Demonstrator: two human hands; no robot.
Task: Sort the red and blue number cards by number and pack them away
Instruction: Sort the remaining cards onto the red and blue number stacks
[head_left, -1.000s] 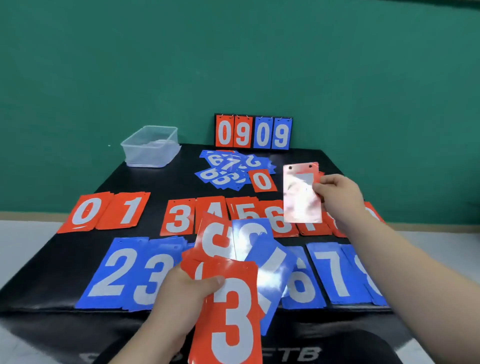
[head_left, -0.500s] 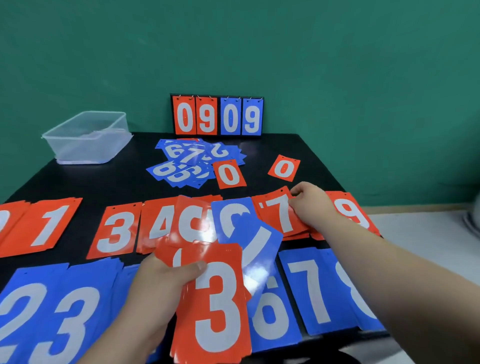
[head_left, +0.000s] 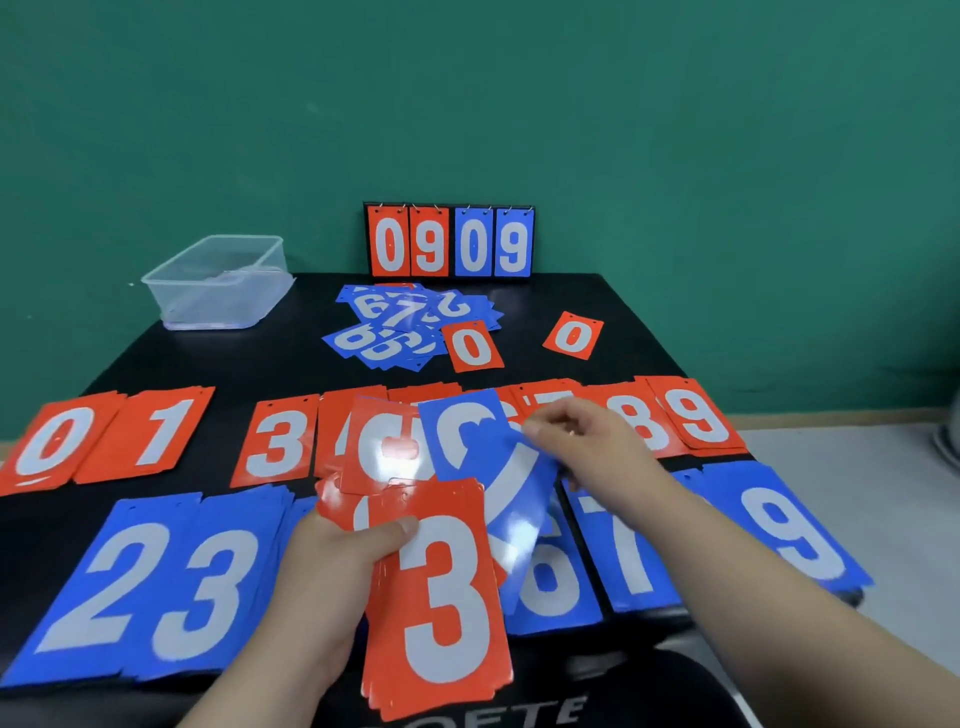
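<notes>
Right hand (head_left: 587, 447) is coming back off the red 7 pile (head_left: 550, 400), where it was resting half a second ago, and is arriving at the fan of cards (head_left: 395, 457).

Worktop (head_left: 249, 364) is carrying two sorted rows. The red row (head_left: 156, 431) is running across the middle and the blue row (head_left: 156, 587) is lying along the near edge. Unsorted blue heap (head_left: 405, 322) and two stray red 0 cards (head_left: 471, 345) are sitting toward the far edge. Clear tub (head_left: 218, 283) is waiting at the far left corner.

Left hand (head_left: 332, 582) is holding the fan over the near edge, thumb pressing on the red 3 (head_left: 441, 597) on top, the other fingers wrapping out of sight beneath.

Key relation: a tilted blue card (head_left: 519, 499) is sticking out of the fan's right side, its long axis leaning up and right, straight toward the right hand. That hand is much the nearer, and its fingers (head_left: 540, 428) are curling in at the card's upper end. Motion blur is smearing them, so I cannot tell whether they are already pinching the card or only touching it.

Hard to make out:
- The tilted card is showing only a white slash, so its digit is unreadable.
- The fan is covering the middle of both rows.
- The right forearm is masking whatever lies between the blue 7 (head_left: 628, 551) and the blue 9 (head_left: 789, 535).
</notes>
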